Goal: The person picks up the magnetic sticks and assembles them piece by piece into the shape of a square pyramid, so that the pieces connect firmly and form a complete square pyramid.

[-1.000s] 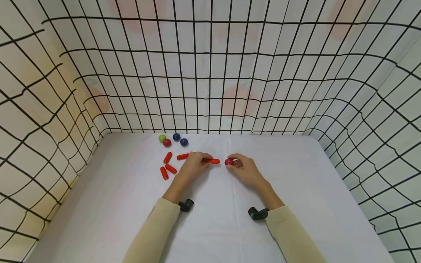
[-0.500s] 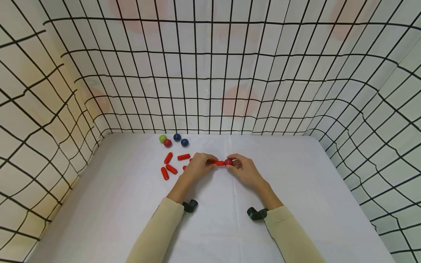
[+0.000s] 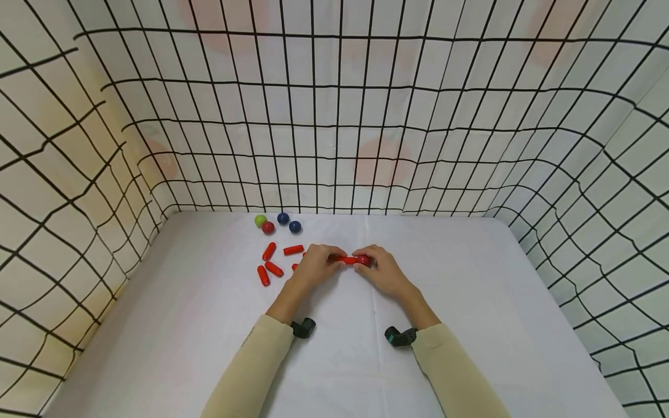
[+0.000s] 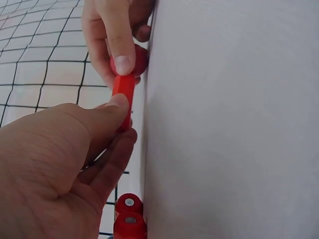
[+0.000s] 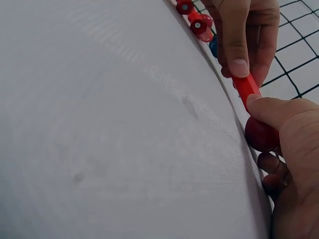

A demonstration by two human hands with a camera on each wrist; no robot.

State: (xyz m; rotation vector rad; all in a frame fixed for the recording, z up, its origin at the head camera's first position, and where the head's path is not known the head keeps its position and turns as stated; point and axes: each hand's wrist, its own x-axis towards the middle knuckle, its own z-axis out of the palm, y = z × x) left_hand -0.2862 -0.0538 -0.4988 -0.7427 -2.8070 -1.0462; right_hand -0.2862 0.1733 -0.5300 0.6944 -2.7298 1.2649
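Observation:
My left hand (image 3: 317, 264) pinches a red magnetic rod (image 3: 349, 260) between thumb and fingers, leaving its right end bare. That end meets a red ball (image 3: 364, 260), in line with the rod. My right hand (image 3: 385, 271) holds the ball within its fingers, the thumb tip lying where ball and rod join. In the left wrist view the rod (image 4: 124, 85) shows between both thumbs, with the ball (image 4: 141, 60) partly behind the right thumb. The right wrist view shows the ball (image 5: 260, 134) just below the right thumb, partly covered by the hand.
Left of my hands lie several loose red rods (image 3: 274, 269), some partly hidden by the left hand. Behind them sit a green ball (image 3: 260, 220), a red ball (image 3: 268, 227) and two blue balls (image 3: 295, 227). A black grid net (image 3: 334, 125) borders the white table (image 3: 470, 278).
My left hand has moved right, bringing the rod's end from a gap to contact with the ball. My right fingertips have slid left over the ball to the joint.

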